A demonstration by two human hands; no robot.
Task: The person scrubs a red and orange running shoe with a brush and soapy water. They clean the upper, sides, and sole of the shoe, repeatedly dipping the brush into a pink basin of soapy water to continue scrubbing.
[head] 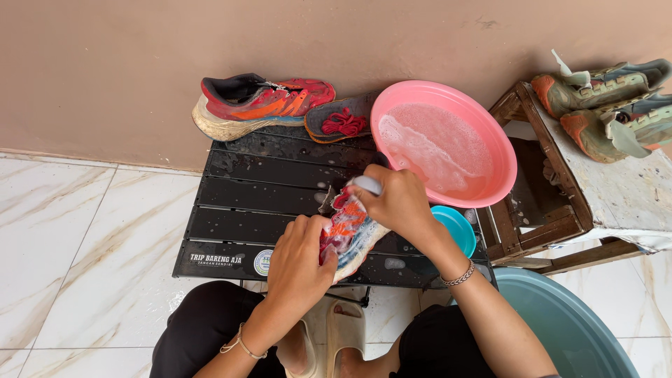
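Note:
My left hand (299, 260) grips the heel end of a soapy red, orange and white running shoe (348, 228), held over the wet black slatted table (266, 189). My right hand (397, 204) presses a white-handled brush (367, 184) against the shoe's toe end. The brush bristles are hidden by the hand and shoe. The matching red shoe (259, 101) lies on its side at the table's far edge, next to a grey insole (350, 112) with red laces (343, 124) piled on it.
A pink basin (490, 140) of soapy water sits at the table's right. A small teal bowl (456, 225) lies by my right wrist, a large teal tub (567, 322) lower right. Two dirty green-orange shoes (605, 105) rest on a wooden stool (560, 210). The wall stands behind.

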